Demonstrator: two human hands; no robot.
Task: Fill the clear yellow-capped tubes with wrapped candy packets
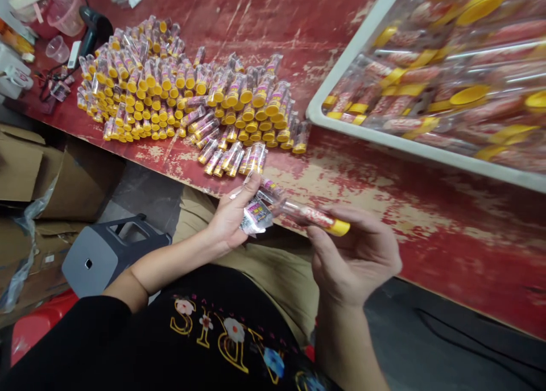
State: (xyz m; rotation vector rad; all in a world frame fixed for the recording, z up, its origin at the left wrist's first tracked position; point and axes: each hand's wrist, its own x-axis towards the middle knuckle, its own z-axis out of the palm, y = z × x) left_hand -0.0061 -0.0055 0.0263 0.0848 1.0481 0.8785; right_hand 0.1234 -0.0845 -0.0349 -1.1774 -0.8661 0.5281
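My right hand (352,254) pinches a clear tube (313,214) by its yellow-capped end; red and white pieces show inside. The tube's other end points left, toward my left hand (234,214). My left hand is closed on printed plastic sleeves (256,214), its thumb on top; how many it holds is unclear. Beyond it, a stack of wrapped tubes (251,106) with yellow caps lies on the red table (341,169), and a larger pile (145,89) extends to the left.
A white tray (315,113) full of similar tubes stands at the right. A hair dryer (94,29), a pink basket (66,12) and a small clear cup (57,49) are at the far left. Below the table's edge are a grey stool (91,257) and cardboard boxes (72,180).
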